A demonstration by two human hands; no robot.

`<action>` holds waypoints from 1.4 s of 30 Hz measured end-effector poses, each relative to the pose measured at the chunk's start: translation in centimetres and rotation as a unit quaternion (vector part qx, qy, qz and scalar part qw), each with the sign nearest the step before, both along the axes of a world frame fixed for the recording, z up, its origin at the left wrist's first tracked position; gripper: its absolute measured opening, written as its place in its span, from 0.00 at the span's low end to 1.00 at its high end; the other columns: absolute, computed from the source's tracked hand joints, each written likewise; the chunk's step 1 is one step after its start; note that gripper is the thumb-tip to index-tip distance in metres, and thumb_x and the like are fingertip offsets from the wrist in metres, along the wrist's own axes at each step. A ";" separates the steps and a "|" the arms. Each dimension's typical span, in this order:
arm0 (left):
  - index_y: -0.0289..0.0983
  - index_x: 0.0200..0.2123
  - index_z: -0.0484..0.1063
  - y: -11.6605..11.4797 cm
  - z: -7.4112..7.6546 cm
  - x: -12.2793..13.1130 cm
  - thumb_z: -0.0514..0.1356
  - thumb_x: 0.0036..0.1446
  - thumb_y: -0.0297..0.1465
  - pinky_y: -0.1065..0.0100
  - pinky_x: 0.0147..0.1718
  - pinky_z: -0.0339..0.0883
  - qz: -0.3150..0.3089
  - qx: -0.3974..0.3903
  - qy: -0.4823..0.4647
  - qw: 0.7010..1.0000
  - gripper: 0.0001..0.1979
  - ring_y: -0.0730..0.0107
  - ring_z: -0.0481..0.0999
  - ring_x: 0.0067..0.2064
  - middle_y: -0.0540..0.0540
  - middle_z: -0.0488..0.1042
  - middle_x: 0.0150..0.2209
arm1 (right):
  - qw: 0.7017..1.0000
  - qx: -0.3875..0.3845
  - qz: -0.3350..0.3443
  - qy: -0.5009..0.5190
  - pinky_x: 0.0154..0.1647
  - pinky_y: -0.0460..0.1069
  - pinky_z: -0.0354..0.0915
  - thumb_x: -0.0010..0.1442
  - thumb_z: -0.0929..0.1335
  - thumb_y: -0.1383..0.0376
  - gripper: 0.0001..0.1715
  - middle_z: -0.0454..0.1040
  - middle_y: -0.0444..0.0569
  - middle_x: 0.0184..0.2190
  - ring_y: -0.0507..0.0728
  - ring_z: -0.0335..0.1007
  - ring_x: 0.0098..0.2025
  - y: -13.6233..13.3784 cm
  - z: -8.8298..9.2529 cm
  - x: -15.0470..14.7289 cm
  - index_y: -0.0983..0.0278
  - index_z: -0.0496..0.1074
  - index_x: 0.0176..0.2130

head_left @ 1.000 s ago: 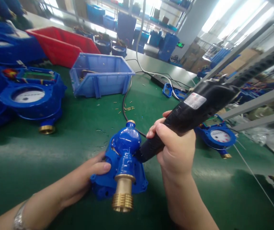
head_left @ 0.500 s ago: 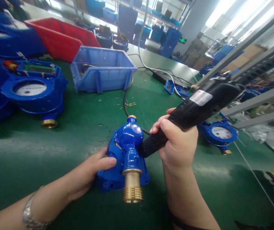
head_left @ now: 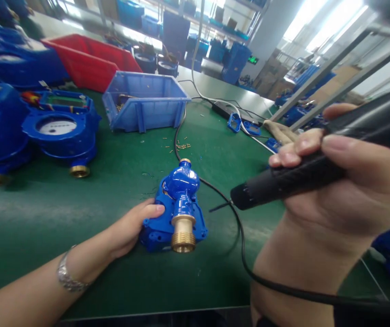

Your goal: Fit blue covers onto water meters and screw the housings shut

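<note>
A green matted workbench (head_left: 79, 218) is seen in a factory hall, with shelving and stacked blue crates far behind. Near the middle of the bench, close to its near edge, a blue water-meter body with a brass threaded end (head_left: 181, 204) is laid domed side up, the brass end turned toward the near edge.

It is steadied from the left by the left hand (head_left: 130, 227). The thumb is laid on the upper edge of the housing and the other fingers are curled together against its left side. A silver metal bracelet (head_left: 67, 277) is worn on that wrist.

To the right of the meter body, and raised clear of it, a black electric screwdriver (head_left: 283, 181) is gripped in the right hand (head_left: 348, 190). The fingers are wrapped around the barrel and pressed together. The thin bit is pointed leftward at the meter body without touching it.

A black cable (head_left: 241, 245) is run across the mat just right of the meter body and curves off to the near right. Farther off, small brass screws (head_left: 182, 146) are scattered on the mat in front of a light-blue plastic bin (head_left: 145, 113). A red plastic bin (head_left: 89, 59) is set behind it to the left. At the far left, assembled blue water meters with white dials (head_left: 58, 136) are lined up.
</note>
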State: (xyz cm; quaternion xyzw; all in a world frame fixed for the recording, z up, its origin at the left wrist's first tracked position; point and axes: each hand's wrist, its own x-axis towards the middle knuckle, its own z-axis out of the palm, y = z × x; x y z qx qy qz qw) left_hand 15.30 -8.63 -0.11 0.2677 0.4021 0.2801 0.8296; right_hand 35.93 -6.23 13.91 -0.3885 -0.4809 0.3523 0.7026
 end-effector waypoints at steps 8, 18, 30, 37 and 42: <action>0.32 0.50 0.67 -0.1 0.0 0.1 0.61 0.48 0.39 0.56 0.49 0.66 0.005 -0.002 -0.028 1.000 0.26 0.51 0.75 0.46 0.38 0.76 0.46 | 0.996 -0.067 -0.046 0.028 0.20 0.47 0.62 0.40 0.67 0.71 0.13 0.67 0.40 0.16 0.51 0.62 0.17 -2.4 -1.5 -0.1 0.61 0.69 0.31; 0.31 0.51 0.64 -0.2 -0.5 0.2 0.62 0.47 0.40 0.52 0.49 0.65 0.022 -0.008 -0.014 1.000 0.30 0.48 0.74 0.47 0.36 0.75 0.46 | 0.996 -0.088 0.004 -0.003 0.24 0.49 0.64 0.45 0.68 0.72 0.17 0.69 0.41 0.20 0.52 0.65 0.20 -3.3 -3.7 -1.4 0.63 0.67 0.38; 0.33 0.48 0.67 -0.6 -0.6 0.7 0.63 0.42 0.40 0.53 0.44 0.67 0.057 -0.010 -0.006 0.998 0.30 0.48 0.75 0.43 0.38 0.76 0.42 | 0.995 -0.099 -0.004 0.007 0.21 0.47 0.63 0.45 0.67 0.72 0.14 0.67 0.39 0.19 0.50 0.64 0.19 -3.4 -5.7 -2.4 0.63 0.66 0.36; 0.32 0.50 0.64 -0.6 -0.5 0.8 0.63 0.42 0.39 0.52 0.46 0.65 0.061 -0.011 -0.011 0.998 0.31 0.46 0.74 0.45 0.36 0.75 0.45 | 0.996 -0.091 -0.003 0.006 0.22 0.48 0.63 0.46 0.67 0.72 0.14 0.68 0.40 0.20 0.51 0.64 0.19 -3.6 -5.9 -2.3 0.64 0.65 0.37; 0.31 0.50 0.64 -0.5 -0.6 0.8 0.63 0.43 0.40 0.51 0.48 0.64 0.052 0.000 -0.013 0.999 0.31 0.45 0.73 0.46 0.35 0.74 0.46 | 0.996 -0.092 -0.008 0.006 0.22 0.48 0.63 0.45 0.67 0.72 0.17 0.68 0.40 0.20 0.51 0.64 0.19 -3.8 -6.1 -2.4 0.64 0.66 0.38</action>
